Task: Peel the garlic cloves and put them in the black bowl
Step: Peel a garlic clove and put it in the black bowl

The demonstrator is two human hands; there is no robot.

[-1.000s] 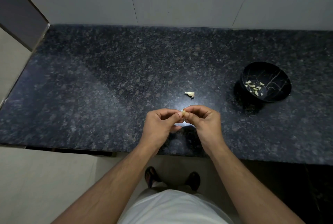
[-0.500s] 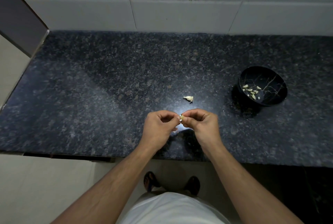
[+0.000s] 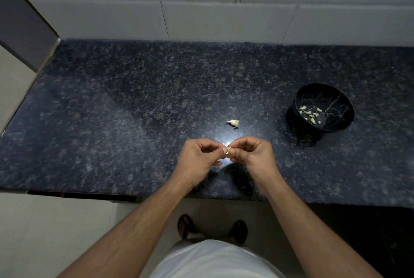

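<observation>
At the lower centre of the frame, the left hand [image 3: 197, 161] and right hand [image 3: 253, 156] pinch one small pale garlic clove [image 3: 229, 149] between their fingertips, above the dark speckled granite counter [image 3: 112, 121]. The round black bowl [image 3: 336, 125], centre right, holds several peeled cloves [image 3: 310, 113]. A pale scrap of garlic [image 3: 233, 122] lies just above the hands.

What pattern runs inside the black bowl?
Thin pale branching lines, like cracks, across the black bowl; head view.

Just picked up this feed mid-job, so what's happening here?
A person stands at a dark counter, pinching one garlic clove between the left hand and right hand, apparently peeling it. Peeled cloves already lie in the black bowl to the right. A pale scrap, clove or skin, lies on the counter beyond the hands.
</observation>
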